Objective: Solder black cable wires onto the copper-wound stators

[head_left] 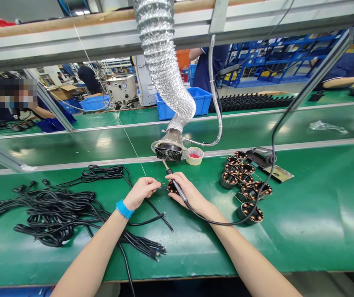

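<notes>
From where I stand: both forearms reach forward over the green bench (313, 214), converging near its middle. Left hand (142, 193): blue band (124, 209) at the wrist, thumb and forefinger pinched on a thin wire (164, 188). Right hand (192, 196): curled about the soldering iron (179, 191), whose tip points away from the person, just below the black fan (168, 153). Dark wound ring (172, 188) sits between the hands, by the right fingers; whether lifted off the bench, cannot tell. Iron's cord (223, 223) crosses the right forearm.
</notes>
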The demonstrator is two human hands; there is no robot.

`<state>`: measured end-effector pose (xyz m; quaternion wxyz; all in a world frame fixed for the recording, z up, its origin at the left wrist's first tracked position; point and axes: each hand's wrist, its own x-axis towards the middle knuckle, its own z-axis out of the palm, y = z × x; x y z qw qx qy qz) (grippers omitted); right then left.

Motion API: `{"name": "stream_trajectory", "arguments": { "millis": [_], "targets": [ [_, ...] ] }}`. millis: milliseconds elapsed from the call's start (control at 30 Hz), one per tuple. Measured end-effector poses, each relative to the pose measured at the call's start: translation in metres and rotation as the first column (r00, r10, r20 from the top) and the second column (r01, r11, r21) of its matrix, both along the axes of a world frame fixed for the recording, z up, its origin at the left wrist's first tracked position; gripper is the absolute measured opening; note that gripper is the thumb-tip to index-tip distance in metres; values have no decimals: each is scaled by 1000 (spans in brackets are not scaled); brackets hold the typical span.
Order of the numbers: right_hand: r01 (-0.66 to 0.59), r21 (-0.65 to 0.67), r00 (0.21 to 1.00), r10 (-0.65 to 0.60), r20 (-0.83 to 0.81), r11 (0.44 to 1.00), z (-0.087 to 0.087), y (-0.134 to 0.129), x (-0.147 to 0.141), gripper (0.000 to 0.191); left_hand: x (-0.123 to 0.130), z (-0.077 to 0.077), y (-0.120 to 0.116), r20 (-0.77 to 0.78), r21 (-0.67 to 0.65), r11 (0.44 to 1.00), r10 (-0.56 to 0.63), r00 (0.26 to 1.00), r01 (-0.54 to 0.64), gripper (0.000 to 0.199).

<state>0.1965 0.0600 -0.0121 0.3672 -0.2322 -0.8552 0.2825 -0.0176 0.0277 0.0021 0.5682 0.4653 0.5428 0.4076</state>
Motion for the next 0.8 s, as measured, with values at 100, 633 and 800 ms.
{"name": "stream_trajectory", "arguments": {
  "millis": [100, 633, 800],
  "targets": [
    [-2, -5, 1000, 2, 12, 1000, 0, 0, 0, 61, 4, -1, 0, -32, 43, 996, 76, 997, -75, 38],
    [142, 136, 989, -145, 11, 980, 29, -15, 5, 52, -2, 3, 21, 52, -38, 998, 56, 997, -54, 37],
    [299, 299, 946, -322, 33, 906, 42, -38, 31, 44, -15, 15, 51, -4, -50, 982, 181, 983, -181, 24]
  ]
}}
